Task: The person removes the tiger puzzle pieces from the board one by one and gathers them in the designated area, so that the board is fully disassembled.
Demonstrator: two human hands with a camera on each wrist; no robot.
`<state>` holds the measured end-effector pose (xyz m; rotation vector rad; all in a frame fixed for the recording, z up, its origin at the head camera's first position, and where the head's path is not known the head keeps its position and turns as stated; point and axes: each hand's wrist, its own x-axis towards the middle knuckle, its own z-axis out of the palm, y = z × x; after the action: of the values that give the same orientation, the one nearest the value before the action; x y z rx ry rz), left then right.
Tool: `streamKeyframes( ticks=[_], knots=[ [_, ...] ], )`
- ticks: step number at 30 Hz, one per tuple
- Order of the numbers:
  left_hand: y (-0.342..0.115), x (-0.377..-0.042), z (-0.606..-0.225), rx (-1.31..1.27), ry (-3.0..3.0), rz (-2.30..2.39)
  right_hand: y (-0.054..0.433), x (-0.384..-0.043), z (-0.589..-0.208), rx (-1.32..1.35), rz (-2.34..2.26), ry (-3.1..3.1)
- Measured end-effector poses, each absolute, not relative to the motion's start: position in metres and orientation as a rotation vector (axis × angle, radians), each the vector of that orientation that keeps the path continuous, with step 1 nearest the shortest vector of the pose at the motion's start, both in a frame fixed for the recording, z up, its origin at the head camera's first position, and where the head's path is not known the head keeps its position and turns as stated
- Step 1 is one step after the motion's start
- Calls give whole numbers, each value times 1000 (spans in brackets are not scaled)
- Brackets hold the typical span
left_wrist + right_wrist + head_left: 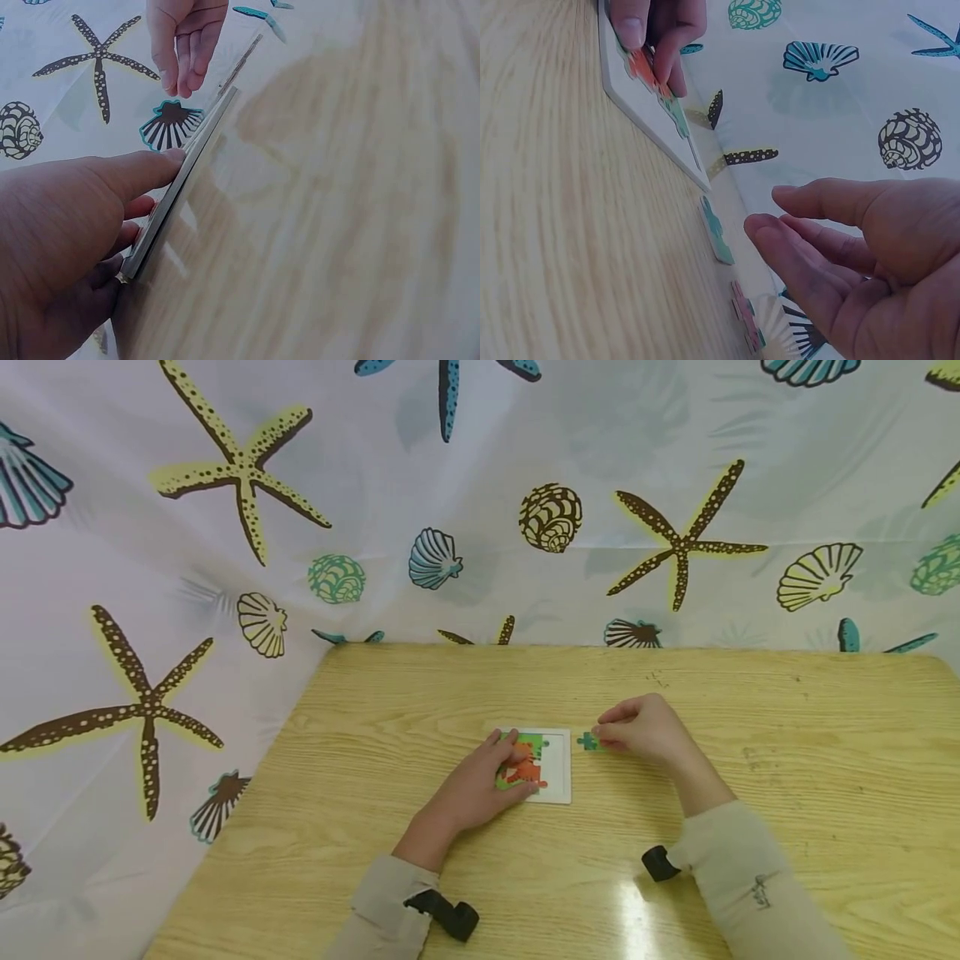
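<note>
A small jigsaw puzzle in a white tray [557, 768] lies on the table, with green and orange pieces [529, 770] filling its left part and bare white at its right. My left hand [468, 785] holds the tray from the left, thumb at the near edge and fingers over the pieces and far edge. To the tray's right lies a loose teal puzzle piece [717, 229], with a pink-red and teal piece [748, 318] beyond it. My right hand [643, 728] hovers beside these loose pieces. In the right wrist view a gap shows between its thumb and fingers, with nothing held.
The wood-grain table [360, 710] extends around the tray on all sides. Behind and to the left hangs a white cloth [480, 593] printed with starfish and shells. Black wrist mounts [450, 917] stick out from both sleeves.
</note>
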<state>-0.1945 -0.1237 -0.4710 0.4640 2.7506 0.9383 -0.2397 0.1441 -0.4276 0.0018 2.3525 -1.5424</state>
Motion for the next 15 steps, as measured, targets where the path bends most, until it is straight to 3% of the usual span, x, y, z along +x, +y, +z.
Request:
streamKeyframes(
  ticks=[15],
  knots=[
    [-124,-196,-474,474,2738,964,120,-245,-440,-104,-1524,2315]
  ],
)
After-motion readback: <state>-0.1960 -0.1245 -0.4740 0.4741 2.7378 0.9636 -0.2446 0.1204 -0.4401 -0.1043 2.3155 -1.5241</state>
